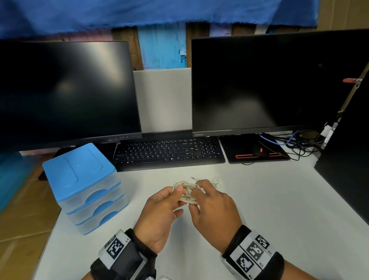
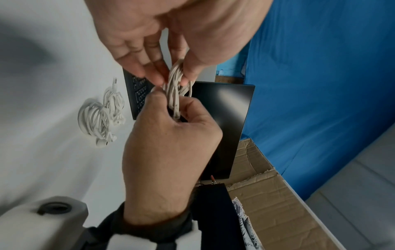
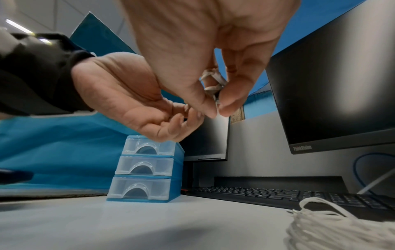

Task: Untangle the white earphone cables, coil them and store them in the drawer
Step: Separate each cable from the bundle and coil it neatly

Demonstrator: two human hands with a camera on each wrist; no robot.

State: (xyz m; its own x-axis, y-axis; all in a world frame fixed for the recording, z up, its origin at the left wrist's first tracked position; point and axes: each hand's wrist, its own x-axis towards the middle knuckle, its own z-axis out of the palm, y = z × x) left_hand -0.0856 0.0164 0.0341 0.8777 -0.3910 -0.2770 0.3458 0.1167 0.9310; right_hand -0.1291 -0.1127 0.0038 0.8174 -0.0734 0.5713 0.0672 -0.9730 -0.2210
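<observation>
A: Start with the room. What carries everything?

B: A pale table point(image 1: 268, 210) fills the lower half of the head view. At its back stand two dark monitors, one at upper left point(image 1: 59, 93) and one at upper right point(image 1: 283, 81), with a black keyboard point(image 1: 168, 153) between and below them. A blue cloth point(image 1: 151, 6) hangs across the top of the frame. The blue drawer unit point(image 1: 85, 187) sits at left of centre, all three clear drawers closed.

A: And the cables?

B: One coil of white earphone cable point(image 1: 187, 194) is held above the table at centre frame, between both hands. In the left wrist view, a second bundle of earphones point(image 2: 100, 116) lies on the table at middle left, already looped.

A: How is each grip set?

B: The left hand point(image 1: 159, 214) pinches the loops between thumb and fingers. The right hand point(image 1: 215, 206) has its fingertips point(image 3: 210, 110) closed narrowly on a strand at the coil's edge.

A: How should it handle?

B: I'd judge it very light, limp and springy: the loops will likely slacken if the pinch eases. Take hold across the gathered loops, not by a single strand or an earbud, since the thin wire and plug point(image 1: 193, 178) joints look easy to strain. The smooth table offers little friction, so a loose coil may slide.
</observation>
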